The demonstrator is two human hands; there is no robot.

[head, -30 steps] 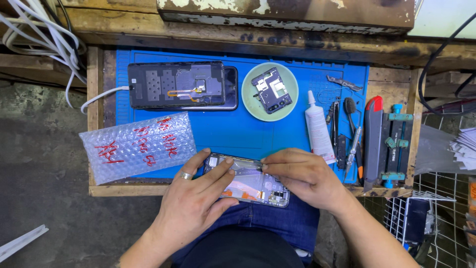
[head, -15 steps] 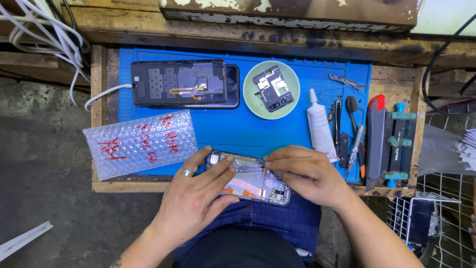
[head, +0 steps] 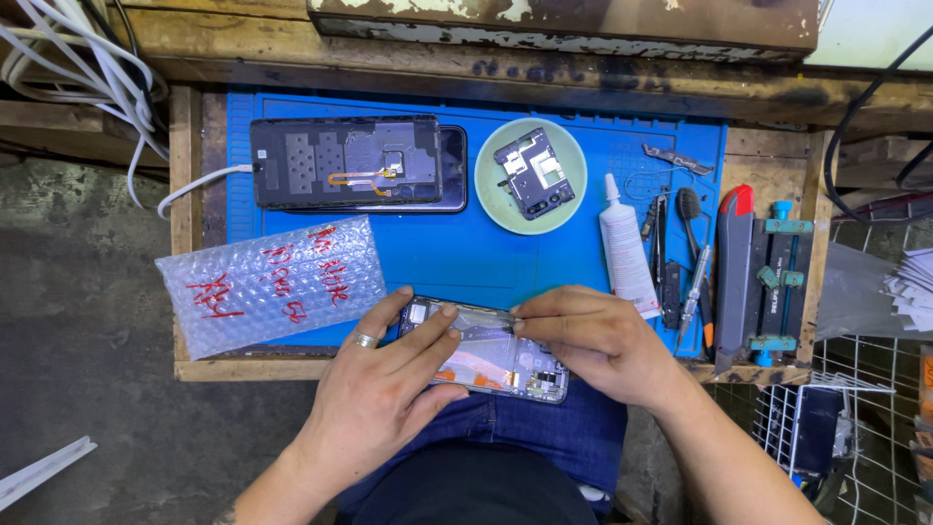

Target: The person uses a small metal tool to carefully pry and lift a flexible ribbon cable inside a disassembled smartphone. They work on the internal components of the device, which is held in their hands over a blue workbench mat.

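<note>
our left hand [head: 389, 389] clamps opened phone [head: 486, 352] | right hand [head: 593, 340] fingertips pinched on its top edge | phone sits under both | risk: flex tears if we yank

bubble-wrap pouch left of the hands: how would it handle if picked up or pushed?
The bubble-wrap pouch probably feels light for its size: thin clear film, mostly air. It is likely floppy and would sag if lifted by one corner. Lying flat on the blue mat, it should slide, not roll.
</note>
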